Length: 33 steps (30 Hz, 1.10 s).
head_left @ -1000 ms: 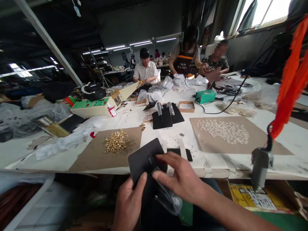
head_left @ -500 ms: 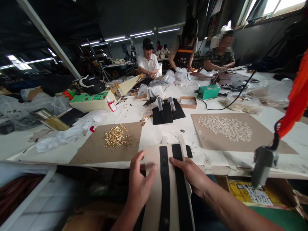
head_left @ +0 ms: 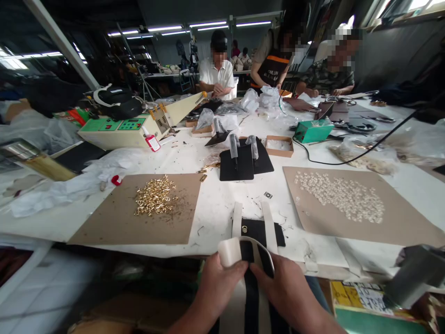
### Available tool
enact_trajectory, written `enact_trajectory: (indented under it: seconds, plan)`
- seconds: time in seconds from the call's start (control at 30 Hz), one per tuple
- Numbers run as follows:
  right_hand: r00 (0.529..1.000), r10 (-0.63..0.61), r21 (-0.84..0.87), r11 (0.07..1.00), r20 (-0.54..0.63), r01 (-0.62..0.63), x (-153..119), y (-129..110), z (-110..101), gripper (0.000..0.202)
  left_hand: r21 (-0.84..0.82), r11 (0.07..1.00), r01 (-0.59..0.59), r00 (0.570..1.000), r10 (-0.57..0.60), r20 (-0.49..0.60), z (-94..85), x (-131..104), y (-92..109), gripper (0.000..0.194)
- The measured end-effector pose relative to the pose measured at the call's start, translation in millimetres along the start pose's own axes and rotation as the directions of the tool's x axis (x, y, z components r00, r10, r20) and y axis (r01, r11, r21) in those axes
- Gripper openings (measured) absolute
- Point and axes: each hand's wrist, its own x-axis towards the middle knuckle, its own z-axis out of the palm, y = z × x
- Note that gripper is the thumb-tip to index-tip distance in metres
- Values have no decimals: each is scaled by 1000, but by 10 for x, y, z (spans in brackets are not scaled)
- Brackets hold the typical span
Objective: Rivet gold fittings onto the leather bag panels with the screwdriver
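The clearest print is on the dark apron (head_left: pixel 273 72) at the far side, right of the middle: 1 word in pale Latin capitals that looks like OMLUN, though the 1st letter could be a Q. Under it runs a line of Chinese characters, too blurred to read. At the near right, low down, a yellow panel (head_left: pixel 340 296) carries a white patch (head_left: pixel 370 297) with bold dark strokes, too smeared to make out. On the left, the green control panel (head_left: pixel 131 124) and the red-and-white bottle (head_left: pixel 152 140) bear markings too small to read.
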Motion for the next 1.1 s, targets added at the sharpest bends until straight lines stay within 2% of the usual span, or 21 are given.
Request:
enact_trajectory:
  seconds: [0.1, 0.2, 0.3, 0.37, 0.57, 0.93, 1.1]
  plan:
    - [999, 19, -23, 1000, -26, -19, 157, -78, -55, 29, -12, 1000, -4, 998, 5, 57, -82, 185, 190, 35]
    - [996, 18, -185, 982, -84, -33, 429, -152, -143, 27, -6, 999, -50, 996, 50, 70, -143, 487, 395, 33]
    - [993, -4, -333, 942, -120, -37, 659, -142, -154, 22, 55, 994, -96, 994, 93, 55, -148, 741, 468, 31]
    - [992, 5, -387, 920, -127, -54, 736, -99, -129, 21, 93, 989, -114, 992, 109, 60, -133, 822, 462, 28]
    - [994, 26, -432, 899, -104, -69, 767, -17, -107, 22, 145, 981, -131, 989, 120, 81, -114, 839, 443, 19]
    - [995, 77, -439, 894, -58, -95, 783, 0, -147, 22, 207, 969, -137, 985, 111, 132, -100, 887, 384, 18]
    - [996, 58, -490, 868, -61, -80, 814, -22, -137, 22, 243, 951, -190, 979, 167, 114, -103, 883, 383, 16]
